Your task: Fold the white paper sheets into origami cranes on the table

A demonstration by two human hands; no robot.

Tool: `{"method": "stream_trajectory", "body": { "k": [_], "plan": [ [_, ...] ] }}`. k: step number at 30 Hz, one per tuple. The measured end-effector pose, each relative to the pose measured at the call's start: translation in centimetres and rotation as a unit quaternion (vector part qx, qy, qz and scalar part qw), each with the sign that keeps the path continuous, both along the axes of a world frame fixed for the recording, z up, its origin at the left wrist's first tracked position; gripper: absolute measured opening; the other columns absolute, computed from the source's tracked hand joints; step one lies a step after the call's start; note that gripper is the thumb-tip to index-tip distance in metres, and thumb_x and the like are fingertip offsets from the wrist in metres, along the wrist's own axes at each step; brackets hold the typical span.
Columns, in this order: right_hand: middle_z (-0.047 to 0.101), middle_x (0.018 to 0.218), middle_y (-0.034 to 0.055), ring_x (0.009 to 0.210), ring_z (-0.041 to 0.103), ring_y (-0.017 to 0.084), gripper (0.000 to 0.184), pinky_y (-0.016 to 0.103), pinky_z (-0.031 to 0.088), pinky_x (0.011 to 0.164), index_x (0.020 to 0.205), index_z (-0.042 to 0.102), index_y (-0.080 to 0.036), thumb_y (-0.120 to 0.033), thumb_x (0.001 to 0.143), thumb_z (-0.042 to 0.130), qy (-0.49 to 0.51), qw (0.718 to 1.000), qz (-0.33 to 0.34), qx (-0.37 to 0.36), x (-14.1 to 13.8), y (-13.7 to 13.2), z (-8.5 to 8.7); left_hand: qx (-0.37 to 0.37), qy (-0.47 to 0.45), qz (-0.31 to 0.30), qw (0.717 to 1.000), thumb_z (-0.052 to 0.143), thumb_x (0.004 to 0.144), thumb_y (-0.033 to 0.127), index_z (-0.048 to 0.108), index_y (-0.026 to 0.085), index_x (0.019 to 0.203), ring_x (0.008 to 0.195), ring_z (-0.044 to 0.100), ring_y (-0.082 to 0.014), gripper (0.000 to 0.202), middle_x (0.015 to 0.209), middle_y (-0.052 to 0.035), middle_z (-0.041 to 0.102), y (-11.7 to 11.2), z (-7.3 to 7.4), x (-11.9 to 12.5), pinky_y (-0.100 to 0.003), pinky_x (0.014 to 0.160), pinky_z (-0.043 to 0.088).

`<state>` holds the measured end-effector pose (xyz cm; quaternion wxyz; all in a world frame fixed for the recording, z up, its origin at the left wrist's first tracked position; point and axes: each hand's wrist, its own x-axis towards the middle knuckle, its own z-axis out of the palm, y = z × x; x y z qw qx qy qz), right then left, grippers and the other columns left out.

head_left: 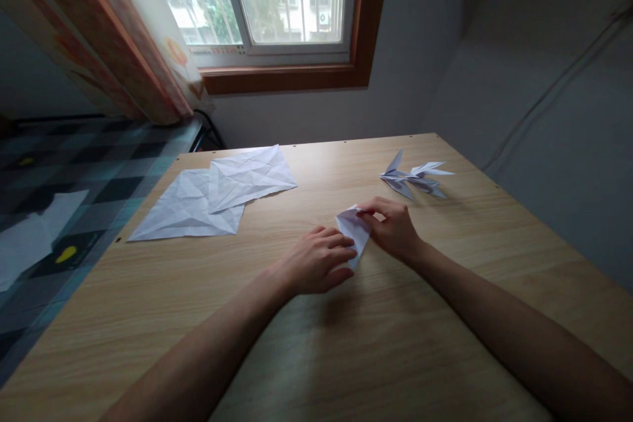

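Note:
A small folded white paper piece (354, 229) lies on the wooden table (316, 316) between my two hands. My left hand (319, 260) has its fingers curled, with the fingertips pressing on the paper's left edge. My right hand (393, 227) pinches the paper's upper right corner between thumb and fingers. Both forearms reach in from the bottom of the view.
Two creased, unfolded white sheets (217, 194) overlap at the table's far left. A finished folded paper figure (415, 178) with pointed wings sits at the far right. A window (277, 0) and curtain (123, 33) are behind; a checkered bed (54, 198) lies left of the table.

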<state>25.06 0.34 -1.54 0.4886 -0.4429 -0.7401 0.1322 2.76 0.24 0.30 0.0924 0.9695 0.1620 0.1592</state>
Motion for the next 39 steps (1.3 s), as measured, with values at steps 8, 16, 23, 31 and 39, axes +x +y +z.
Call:
{"method": "stream_trajectory", "body": {
  "k": [8,16,23,31,39],
  "plan": [
    [0.075,0.098,0.0071,0.09,0.07,0.019,0.016,0.032,0.054,0.084,0.096,0.073,-0.02,-0.015,0.087,0.061,-0.131,0.983,0.13,0.001,0.6,-0.5,-0.6,0.001,-0.104,0.15,0.983,0.06,0.087,0.031,0.053,0.015,0.124,0.12,0.056,-0.0264,0.041,0.128,-0.0141,0.061,1.1,-1.2,-0.5,-0.042,0.1,0.045],
    [0.071,0.112,0.0126,0.104,0.065,0.025,0.027,0.039,0.051,0.094,0.104,0.069,-0.016,-0.038,0.088,0.064,-0.306,0.936,0.163,0.058,0.7,-2.0,0.5,-0.022,0.029,0.153,0.988,0.043,0.094,0.023,0.06,0.018,0.126,0.13,0.053,-0.0242,0.036,0.138,-0.0101,0.058,1.1,-0.9,-0.2,-0.047,0.11,0.038],
    [0.071,0.091,0.013,0.087,0.066,0.022,0.033,0.032,0.053,0.075,0.089,0.067,-0.013,-0.04,0.096,0.049,-0.41,0.891,0.165,0.107,-0.7,-4.3,1.1,-0.013,0.067,0.155,0.986,0.042,0.098,0.037,0.055,0.017,0.132,0.135,0.047,-0.0246,0.042,0.144,-0.011,0.052,0.8,-0.6,-0.1,-0.047,0.112,0.036],
    [0.067,0.076,0.0091,0.069,0.062,0.018,0.032,0.028,0.044,0.054,0.074,0.063,-0.014,-0.034,0.095,0.05,-0.392,0.894,0.159,0.149,-1.3,-6.3,0.9,0.05,0.062,0.169,0.982,0.049,0.095,0.037,0.059,0.018,0.125,0.127,0.053,-0.0264,0.037,0.136,-0.0101,0.059,0.6,-0.3,-0.2,-0.046,0.106,0.037],
    [0.074,0.094,0.0103,0.09,0.068,0.021,0.018,0.034,0.054,0.084,0.093,0.068,-0.016,-0.028,0.094,0.054,-0.241,0.963,0.075,0.09,-1.0,-4.6,0.3,0.102,0.031,0.126,0.986,0.048,0.096,0.038,0.065,0.018,0.082,0.087,0.06,-0.0208,0.03,0.085,-0.0066,0.066,0.9,-0.1,-0.6,-0.036,0.082,0.044]
  ]
}}
